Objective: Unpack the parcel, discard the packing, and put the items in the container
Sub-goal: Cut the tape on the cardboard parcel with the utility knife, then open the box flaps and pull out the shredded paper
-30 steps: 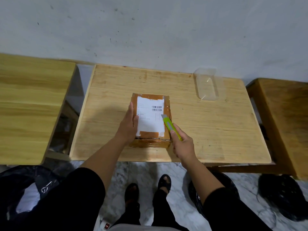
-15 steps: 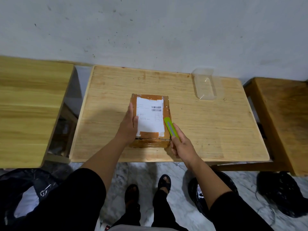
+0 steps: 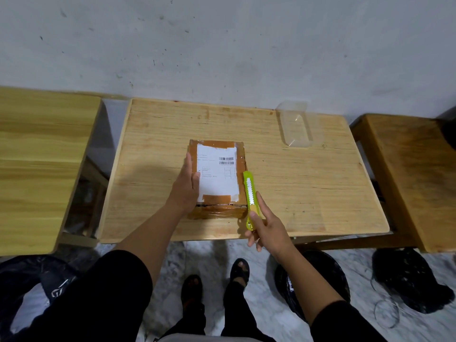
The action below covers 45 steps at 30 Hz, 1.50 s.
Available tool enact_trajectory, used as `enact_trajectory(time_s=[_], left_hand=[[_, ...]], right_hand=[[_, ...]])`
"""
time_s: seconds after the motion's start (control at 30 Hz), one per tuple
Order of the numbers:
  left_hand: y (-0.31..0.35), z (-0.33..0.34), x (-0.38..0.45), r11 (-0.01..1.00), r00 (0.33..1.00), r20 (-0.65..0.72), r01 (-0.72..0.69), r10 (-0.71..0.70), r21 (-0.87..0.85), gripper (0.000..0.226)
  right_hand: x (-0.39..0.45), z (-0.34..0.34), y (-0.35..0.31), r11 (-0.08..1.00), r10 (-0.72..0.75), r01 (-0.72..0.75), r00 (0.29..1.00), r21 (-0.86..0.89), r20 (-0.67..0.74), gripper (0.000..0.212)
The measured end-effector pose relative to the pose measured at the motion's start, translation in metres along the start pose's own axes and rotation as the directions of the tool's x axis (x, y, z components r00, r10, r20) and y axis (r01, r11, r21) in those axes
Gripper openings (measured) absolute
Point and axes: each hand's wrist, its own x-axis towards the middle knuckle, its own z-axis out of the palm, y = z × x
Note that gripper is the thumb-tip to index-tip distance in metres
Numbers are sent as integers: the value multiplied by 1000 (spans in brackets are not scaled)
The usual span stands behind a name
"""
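A brown taped cardboard parcel with a white shipping label lies in the middle of the wooden table. My left hand rests flat on the parcel's left side, holding it down. My right hand grips a lime-green utility knife, which lies along the parcel's right edge with its tip pointing away from me. A clear plastic container stands at the back right of the table.
Another wooden table stands to the left and a darker wooden bench to the right. Black plastic bags lie on the marble floor at left, under the table's right side and at far right.
My right hand has drawn the knife back toward me along the parcel's right edge. My left hand has stayed on the parcel.
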Motion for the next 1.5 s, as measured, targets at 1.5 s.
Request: enact_trajectory(time_s=[1.5], left_hand=[[13,7,-3,986,987,-117,119,-106,115,55]], right_hand=[[232,-72,-58,972,-142,104,973,-209,-181,51]])
